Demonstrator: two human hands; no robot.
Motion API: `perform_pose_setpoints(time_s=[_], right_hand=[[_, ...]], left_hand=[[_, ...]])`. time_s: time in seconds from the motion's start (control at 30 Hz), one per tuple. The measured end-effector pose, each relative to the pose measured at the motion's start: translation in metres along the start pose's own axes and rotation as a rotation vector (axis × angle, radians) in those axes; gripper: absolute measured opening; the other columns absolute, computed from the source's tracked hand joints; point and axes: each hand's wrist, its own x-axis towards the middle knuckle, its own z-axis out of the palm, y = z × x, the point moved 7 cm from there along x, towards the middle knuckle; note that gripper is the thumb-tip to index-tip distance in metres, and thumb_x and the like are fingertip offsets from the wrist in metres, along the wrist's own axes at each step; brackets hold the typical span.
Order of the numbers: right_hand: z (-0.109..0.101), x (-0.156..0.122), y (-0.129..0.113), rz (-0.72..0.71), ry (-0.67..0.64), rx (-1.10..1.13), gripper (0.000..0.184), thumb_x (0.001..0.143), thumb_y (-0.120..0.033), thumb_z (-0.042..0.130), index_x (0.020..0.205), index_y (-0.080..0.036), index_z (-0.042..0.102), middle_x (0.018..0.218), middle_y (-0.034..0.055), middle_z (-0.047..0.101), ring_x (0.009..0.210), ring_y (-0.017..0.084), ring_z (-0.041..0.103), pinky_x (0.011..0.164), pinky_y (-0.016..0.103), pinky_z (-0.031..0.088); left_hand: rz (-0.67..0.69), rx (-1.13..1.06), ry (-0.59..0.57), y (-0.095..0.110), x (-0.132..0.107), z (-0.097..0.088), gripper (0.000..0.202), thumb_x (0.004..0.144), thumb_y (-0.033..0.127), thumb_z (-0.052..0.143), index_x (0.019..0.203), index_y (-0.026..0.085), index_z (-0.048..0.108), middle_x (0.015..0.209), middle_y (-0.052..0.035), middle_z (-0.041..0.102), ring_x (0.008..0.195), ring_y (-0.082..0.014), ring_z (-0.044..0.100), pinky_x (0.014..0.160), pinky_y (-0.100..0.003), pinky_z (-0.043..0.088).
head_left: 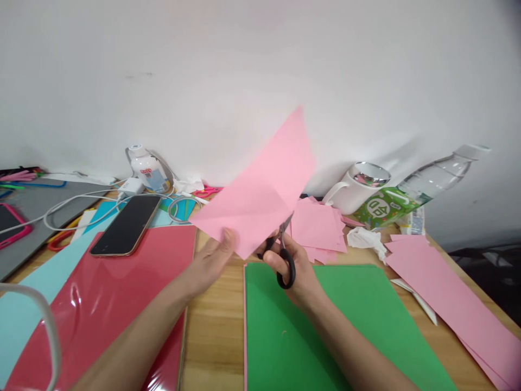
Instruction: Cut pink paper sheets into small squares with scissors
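A sheet of pink paper (260, 190) is held up in the air, tilted, with its lower edge pinched by my left hand (215, 258). The thumb lies on the near face and the other fingers are mostly behind the sheet. My right hand (295, 266) grips black-handled scissors (287, 266), fingers through the loops. The scissors' blades point up and are parted at the sheet's lower right edge. Below my right hand lies a stack of green paper (350, 326) on the wooden table (214, 336).
Cut pink pieces (319, 228) lie behind my right hand, with long pink strips (451, 304) at the right. A white mug (354, 187) and a plastic bottle (439, 174) stand near the wall. Leftward are a phone (126, 225), red paper pack (122, 304), cable (81, 195) and white bottle (150, 168).
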Motion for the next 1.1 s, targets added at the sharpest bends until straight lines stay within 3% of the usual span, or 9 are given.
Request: perform_pose_setpoints(time_s=[0.2, 0.3, 0.37, 0.47, 0.57, 0.67, 0.77, 0.93, 1.1], right_hand=[[-0.015, 0.003, -0.006, -0.041, 0.076, -0.04, 0.018, 0.069, -0.023, 0.07, 0.085, -0.021, 0.061, 0.066, -0.0042, 0.053, 0.061, 0.009, 0.047, 0.059, 0.021, 0.04], [-0.018, 0.006, -0.013, -0.01, -0.089, -0.139, 0.015, 0.07, -0.023, 0.068, 0.082, -0.018, 0.061, 0.068, -0.0034, 0.051, 0.06, 0.008, 0.043, 0.056, 0.02, 0.036], [-0.018, 0.005, -0.015, 0.052, -0.25, -0.244, 0.012, 0.068, -0.021, 0.068, 0.073, -0.015, 0.059, 0.063, -0.0041, 0.048, 0.056, 0.007, 0.04, 0.053, 0.02, 0.033], [-0.017, -0.002, -0.013, 0.189, -0.477, -0.367, 0.015, 0.066, -0.019, 0.067, 0.063, -0.014, 0.053, 0.056, -0.0059, 0.042, 0.051, 0.006, 0.035, 0.047, 0.019, 0.028], [-0.018, -0.008, -0.015, 0.27, -0.574, -0.468, 0.016, 0.064, -0.02, 0.067, 0.059, -0.015, 0.053, 0.053, -0.0065, 0.042, 0.049, 0.006, 0.036, 0.046, 0.019, 0.028], [-0.019, -0.011, -0.018, 0.294, -0.593, -0.53, 0.011, 0.062, -0.021, 0.068, 0.062, -0.015, 0.058, 0.054, -0.0059, 0.046, 0.05, 0.007, 0.039, 0.047, 0.02, 0.031], [-0.031, -0.001, -0.021, 0.274, -0.43, -0.502, 0.015, 0.062, -0.02, 0.069, 0.073, -0.015, 0.063, 0.056, -0.0062, 0.046, 0.05, 0.006, 0.039, 0.045, 0.019, 0.03], [-0.083, 0.019, -0.028, 0.098, 0.316, -0.093, 0.038, 0.055, -0.027, 0.077, 0.089, -0.019, 0.061, 0.064, -0.0041, 0.057, 0.056, 0.01, 0.053, 0.053, 0.022, 0.045], [-0.059, 0.019, -0.001, 0.226, 0.196, 0.103, 0.047, 0.051, -0.024, 0.081, 0.092, -0.019, 0.059, 0.071, -0.0021, 0.061, 0.064, 0.013, 0.059, 0.063, 0.03, 0.051]], left_hand=[[0.008, 0.324, -0.447, -0.003, -0.007, 0.018, 0.062, 0.071, 0.031, 0.067, 0.129, 0.026, 0.046, 0.128, -0.0078, 0.054, 0.128, -0.0308, 0.034, 0.104, -0.047, 0.027], [-0.005, 0.102, -0.376, 0.011, 0.001, 0.0, 0.087, 0.06, 0.034, 0.076, 0.136, 0.028, 0.034, 0.134, -0.0112, 0.048, 0.128, -0.033, 0.034, 0.101, -0.048, 0.029], [-0.028, -0.209, -0.386, 0.022, 0.005, -0.005, 0.099, 0.058, 0.057, 0.069, 0.14, 0.023, 0.025, 0.129, -0.0165, 0.052, 0.122, -0.0354, 0.042, 0.096, -0.051, 0.034], [-0.037, -0.417, -0.311, 0.029, 0.013, -0.015, 0.108, 0.051, 0.079, 0.049, 0.135, 0.013, 0.034, 0.12, -0.0217, 0.058, 0.112, -0.0368, 0.052, 0.088, -0.05, 0.043], [-0.087, -0.394, -0.141, 0.02, 0.019, -0.027, 0.086, 0.062, 0.074, 0.047, 0.123, 0.013, 0.05, 0.107, -0.0172, 0.066, 0.094, -0.0304, 0.063, 0.072, -0.039, 0.053], [-0.157, -0.254, -0.013, 0.005, 0.02, -0.036, 0.048, 0.068, 0.042, 0.069, 0.107, 0.015, 0.061, 0.093, -0.0101, 0.071, 0.076, -0.0199, 0.067, 0.061, -0.025, 0.054], [-0.212, -0.157, 0.043, -0.004, 0.018, -0.039, 0.033, 0.059, 0.014, 0.077, 0.089, 0.013, 0.066, 0.081, -0.0059, 0.072, 0.067, -0.0143, 0.066, 0.06, -0.021, 0.054], [-0.121, -0.302, 0.227, 0.001, 0.018, -0.043, 0.019, 0.067, 0.009, 0.07, 0.085, 0.013, 0.066, 0.084, -0.0037, 0.072, 0.072, -0.0124, 0.066, 0.065, -0.02, 0.056], [-0.041, -0.459, 0.303, 0.003, 0.021, -0.04, 0.017, 0.078, 0.006, 0.057, 0.089, 0.016, 0.065, 0.097, -0.004, 0.071, 0.093, -0.0149, 0.065, 0.079, -0.023, 0.054]])
